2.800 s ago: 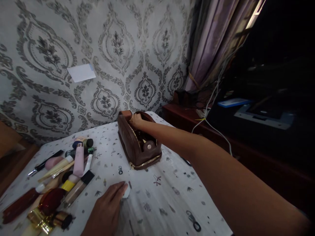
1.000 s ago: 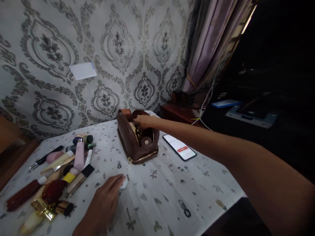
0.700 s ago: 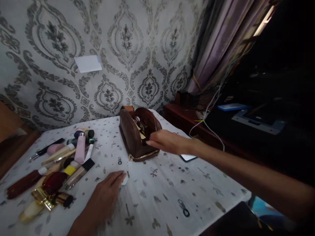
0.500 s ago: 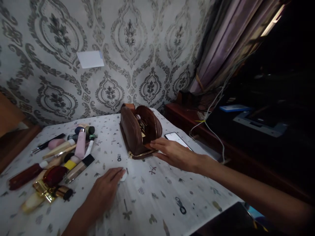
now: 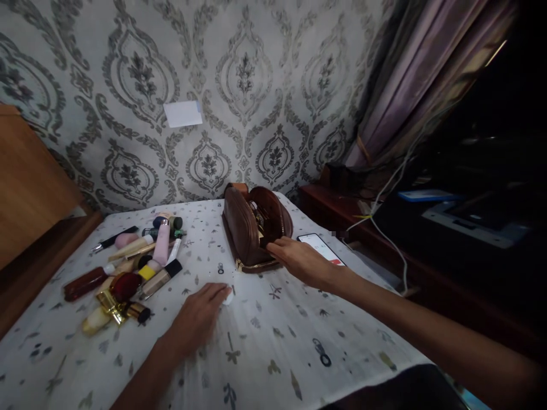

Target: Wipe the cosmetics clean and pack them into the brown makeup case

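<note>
An unzipped brown bag [image 5: 243,228] stands on the patterned white tablecloth [image 5: 252,353], with small items showing inside it. My right hand [image 5: 299,259] is at the bag's front right edge, its fingers bent together at the opening; whether they grip anything is hidden. Lower left of the bag, my left hand [image 5: 203,310] has its fingers closed on a small white item [image 5: 228,297] close to the cloth. To the left lies a pile of cosmetics, among them a pink tube [image 5: 162,244], a dark red bottle [image 5: 88,283] and a gold-capped bottle [image 5: 111,307].
A phone [image 5: 320,249] with a lit screen lies just right of the bag. White cables [image 5: 387,188] run over the dark red furniture [image 5: 314,199] at the right. A wooden box [image 5: 34,182] stands at the left, and the patterned wall rises behind.
The camera view has shifted, so the whole scene sits further right. My right hand's fingers have bent in more at the bag's edge. My left hand still has the small white item.
</note>
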Demonstrator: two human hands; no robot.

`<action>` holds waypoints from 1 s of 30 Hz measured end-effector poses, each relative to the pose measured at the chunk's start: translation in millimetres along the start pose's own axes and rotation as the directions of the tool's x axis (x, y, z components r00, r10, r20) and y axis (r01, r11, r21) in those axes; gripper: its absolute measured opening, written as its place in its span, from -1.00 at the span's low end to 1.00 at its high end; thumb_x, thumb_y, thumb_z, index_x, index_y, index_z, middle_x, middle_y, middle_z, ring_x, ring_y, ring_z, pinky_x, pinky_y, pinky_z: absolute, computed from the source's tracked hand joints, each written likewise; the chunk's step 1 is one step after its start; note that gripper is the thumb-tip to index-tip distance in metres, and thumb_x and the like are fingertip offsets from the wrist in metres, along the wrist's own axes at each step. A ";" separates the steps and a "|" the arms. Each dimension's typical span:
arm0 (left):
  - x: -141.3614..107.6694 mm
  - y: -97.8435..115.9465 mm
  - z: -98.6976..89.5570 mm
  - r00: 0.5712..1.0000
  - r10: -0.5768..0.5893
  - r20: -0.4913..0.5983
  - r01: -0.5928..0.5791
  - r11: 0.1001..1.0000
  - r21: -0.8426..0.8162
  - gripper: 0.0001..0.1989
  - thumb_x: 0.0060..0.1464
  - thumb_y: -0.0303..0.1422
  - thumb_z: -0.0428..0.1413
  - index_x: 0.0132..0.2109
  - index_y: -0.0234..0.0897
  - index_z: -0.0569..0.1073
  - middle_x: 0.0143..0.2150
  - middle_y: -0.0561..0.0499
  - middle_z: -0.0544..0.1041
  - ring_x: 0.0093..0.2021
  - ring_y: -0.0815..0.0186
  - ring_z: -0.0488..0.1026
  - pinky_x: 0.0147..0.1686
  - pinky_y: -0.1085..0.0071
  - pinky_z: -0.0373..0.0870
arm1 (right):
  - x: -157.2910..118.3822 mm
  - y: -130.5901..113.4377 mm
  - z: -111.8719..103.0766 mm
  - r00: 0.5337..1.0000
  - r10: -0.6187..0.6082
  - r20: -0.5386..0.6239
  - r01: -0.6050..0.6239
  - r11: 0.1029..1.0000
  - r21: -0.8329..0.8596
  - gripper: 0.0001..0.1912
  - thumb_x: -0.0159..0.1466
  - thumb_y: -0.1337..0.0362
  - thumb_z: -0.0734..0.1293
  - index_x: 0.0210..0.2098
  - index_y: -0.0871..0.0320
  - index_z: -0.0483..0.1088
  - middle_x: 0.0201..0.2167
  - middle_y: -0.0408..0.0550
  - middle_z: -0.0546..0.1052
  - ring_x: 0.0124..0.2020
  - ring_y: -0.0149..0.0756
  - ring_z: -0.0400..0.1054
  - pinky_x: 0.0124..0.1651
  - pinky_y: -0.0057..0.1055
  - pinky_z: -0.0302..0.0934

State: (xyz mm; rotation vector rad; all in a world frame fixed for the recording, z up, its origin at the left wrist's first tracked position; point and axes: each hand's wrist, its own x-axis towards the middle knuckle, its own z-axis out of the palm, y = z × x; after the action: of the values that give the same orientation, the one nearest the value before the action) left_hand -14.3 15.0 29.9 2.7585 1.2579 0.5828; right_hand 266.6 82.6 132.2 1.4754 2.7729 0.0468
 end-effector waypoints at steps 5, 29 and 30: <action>4.5 4.7 -6.5 0.999 -0.007 0.039 0.007 1.000 0.013 -0.38 0.04 -0.71 -0.12 0.21 -0.24 0.36 0.14 -0.09 0.51 0.13 0.21 0.44 0.06 0.22 0.48 | -1.9 -3.5 -3.9 0.999 0.042 0.003 -0.042 0.998 -0.038 -0.81 0.38 0.43 0.14 -0.24 0.12 0.37 -0.24 -0.03 0.53 -0.26 -0.28 0.42 -0.42 -0.43 0.06; 7.0 -7.7 -36.5 0.935 -0.227 -0.273 0.147 0.947 -0.286 -0.54 0.10 -0.64 -0.09 0.06 -0.27 0.48 -0.02 -0.06 0.56 -0.03 0.28 0.52 0.03 0.40 0.43 | -5.2 -77.4 44.4 0.645 -0.011 -0.764 0.358 0.888 0.289 -0.79 0.34 0.23 0.24 -0.14 0.12 0.49 -0.03 0.12 0.52 -0.02 -0.11 0.44 0.02 -0.13 0.37; 6.8 -12.6 -40.4 0.920 -0.249 -0.301 0.162 0.944 -0.286 -0.54 0.09 -0.64 -0.09 0.05 -0.27 0.49 -0.04 -0.06 0.56 -0.04 0.28 0.52 0.02 0.40 0.43 | -0.4 -87.7 49.3 0.695 0.006 -0.719 0.383 0.843 0.378 -0.79 0.34 0.22 0.25 -0.16 0.12 0.50 -0.04 0.12 0.53 -0.03 -0.11 0.44 0.00 -0.14 0.39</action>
State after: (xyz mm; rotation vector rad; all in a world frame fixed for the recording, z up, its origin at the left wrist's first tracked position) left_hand -33.8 24.1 67.0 2.3425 1.3966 1.1401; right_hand 194.8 34.6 80.6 1.4406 3.8114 -0.1789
